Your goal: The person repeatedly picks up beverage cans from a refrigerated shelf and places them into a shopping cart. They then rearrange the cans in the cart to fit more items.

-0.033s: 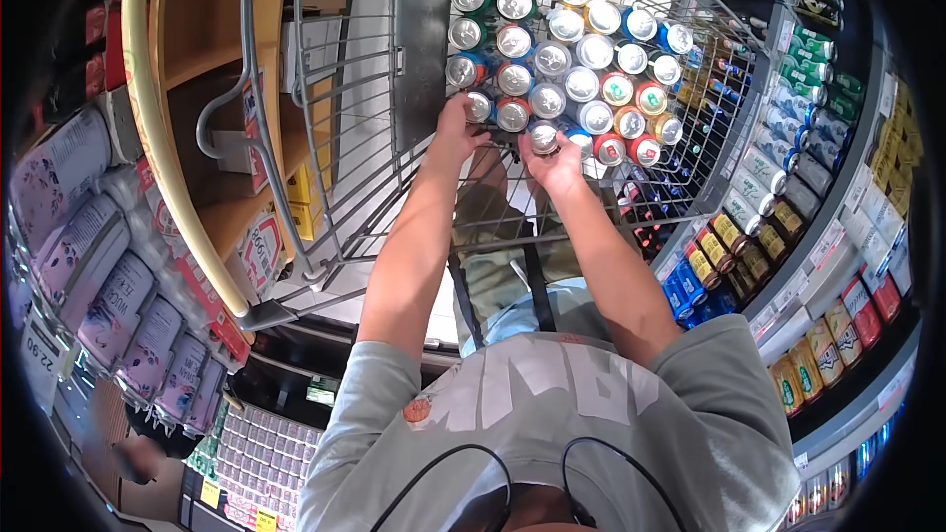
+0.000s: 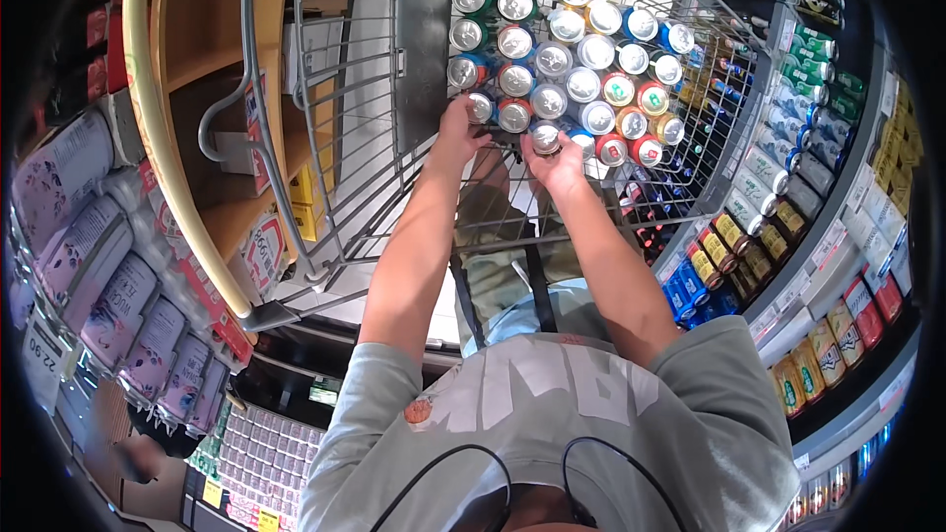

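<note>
Drink cans (image 2: 595, 51) stand upright in rows inside a wire shopping cart (image 2: 340, 128), their silver lids facing up. At the near left corner of the rows, my left hand (image 2: 458, 131) is curled around the side of a can (image 2: 480, 106). Some of its fingers are hidden. My right hand (image 2: 557, 163) has its thumb and fingers around another can (image 2: 544, 136) in the nearest row. Two lids with red centres, one being this lid (image 2: 611, 149), lie just right of that hand.
Shelves of cans and bottles (image 2: 759, 187) run along the right. A yellowish cart handle (image 2: 182, 207) curves down the left, beside a wooden shelf (image 2: 202, 34). Lilac packages (image 2: 118, 315) hang at the far left. Stacked cans (image 2: 266, 458) stand at the lower left.
</note>
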Available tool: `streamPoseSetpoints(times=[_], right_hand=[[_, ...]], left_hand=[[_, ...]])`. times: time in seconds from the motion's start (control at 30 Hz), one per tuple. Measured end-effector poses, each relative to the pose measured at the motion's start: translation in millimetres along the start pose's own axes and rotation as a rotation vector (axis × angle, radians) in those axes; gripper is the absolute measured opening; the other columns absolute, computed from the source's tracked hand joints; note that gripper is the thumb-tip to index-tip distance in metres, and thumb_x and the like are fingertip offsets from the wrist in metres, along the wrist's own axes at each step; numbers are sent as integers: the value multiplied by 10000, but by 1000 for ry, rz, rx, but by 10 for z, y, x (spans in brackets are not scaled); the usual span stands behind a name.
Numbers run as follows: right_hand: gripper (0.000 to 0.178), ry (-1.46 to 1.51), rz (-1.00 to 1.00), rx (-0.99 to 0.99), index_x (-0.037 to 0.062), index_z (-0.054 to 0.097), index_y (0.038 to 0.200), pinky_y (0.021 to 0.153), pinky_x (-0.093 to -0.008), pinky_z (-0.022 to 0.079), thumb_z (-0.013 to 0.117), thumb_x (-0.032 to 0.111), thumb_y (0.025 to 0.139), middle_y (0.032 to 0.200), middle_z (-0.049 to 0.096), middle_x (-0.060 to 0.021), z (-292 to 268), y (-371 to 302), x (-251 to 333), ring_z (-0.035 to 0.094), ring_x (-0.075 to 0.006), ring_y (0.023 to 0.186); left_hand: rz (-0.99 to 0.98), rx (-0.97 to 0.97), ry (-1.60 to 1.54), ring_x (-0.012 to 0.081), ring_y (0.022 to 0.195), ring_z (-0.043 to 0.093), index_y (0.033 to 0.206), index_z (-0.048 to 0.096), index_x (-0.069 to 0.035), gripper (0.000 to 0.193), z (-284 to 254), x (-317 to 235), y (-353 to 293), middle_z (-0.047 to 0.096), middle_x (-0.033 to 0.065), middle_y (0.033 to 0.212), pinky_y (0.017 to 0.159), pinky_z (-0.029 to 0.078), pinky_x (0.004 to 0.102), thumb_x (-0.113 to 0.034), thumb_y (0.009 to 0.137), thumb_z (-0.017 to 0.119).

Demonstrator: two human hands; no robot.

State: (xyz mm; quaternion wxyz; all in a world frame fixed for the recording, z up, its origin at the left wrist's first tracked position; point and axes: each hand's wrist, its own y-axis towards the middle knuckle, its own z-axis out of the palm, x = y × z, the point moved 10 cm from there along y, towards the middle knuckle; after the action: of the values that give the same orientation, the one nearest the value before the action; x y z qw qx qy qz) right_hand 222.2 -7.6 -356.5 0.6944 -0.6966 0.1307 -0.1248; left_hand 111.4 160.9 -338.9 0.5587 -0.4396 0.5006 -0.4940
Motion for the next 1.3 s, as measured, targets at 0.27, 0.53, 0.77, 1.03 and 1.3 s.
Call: streamPoseSetpoints(times=[0.27, 0.53, 0.77, 1.03, 1.3], right_hand=[[360, 40, -9, -21, 16, 484, 1341, 1001, -553, 546, 485, 275, 1091, 1365, 540, -179, 128, -233, 16, 556, -396, 1206], [561, -96, 97, -107, 45, 459, 1411, 1061, -546, 510, 597, 418, 1016, 1386, 492, -166, 57, -280, -34, 530, -352, 1266], [666, -84, 151, 28, -26, 349, 1459, 1110, -573, 467, 594, 408, 1017, 1461, 415, -208, 143, -367, -18, 494, -371, 1327], [720, -262, 185, 68, -46, 273, 1516, 1148, -549, 445, 635, 282, 988, 1491, 367, -217, -107, -1069, 178, 505, -414, 1318], [872, -346, 54, -72, 12, 285, 1530, 1059, -574, 517, 788, 305, 881, 1491, 369, -240, -266, -652, 657, 483, -427, 1324]], left_hand=[[98, -153, 476, 318, 1301, 502, 1468, 485, -108, 629, -186, -28, -121, 545, 112, 1388, 1114, 368, 604, -352, 908, 637], [501, -424, 1584, 375, 1234, 626, 1379, 582, -82, 553, 369, -737, -1132, 662, 166, 1334, 1055, 478, 481, -388, 923, 644], [1202, -209, 1521, 336, 1170, 619, 1204, 659, -56, 339, 915, -886, -1411, 686, 128, 1186, 980, 497, 457, -135, 876, 688], [543, 30, 1423, 318, 1198, 610, 1258, 645, -68, 400, 853, -87, -1160, 649, 163, 1249, 948, 528, 421, -115, 865, 705], [-256, 44, 333, 365, 1149, 648, 1470, 448, -3, 683, 404, 997, -403, 497, 245, 1472, 974, 550, 449, -401, 954, 652]])
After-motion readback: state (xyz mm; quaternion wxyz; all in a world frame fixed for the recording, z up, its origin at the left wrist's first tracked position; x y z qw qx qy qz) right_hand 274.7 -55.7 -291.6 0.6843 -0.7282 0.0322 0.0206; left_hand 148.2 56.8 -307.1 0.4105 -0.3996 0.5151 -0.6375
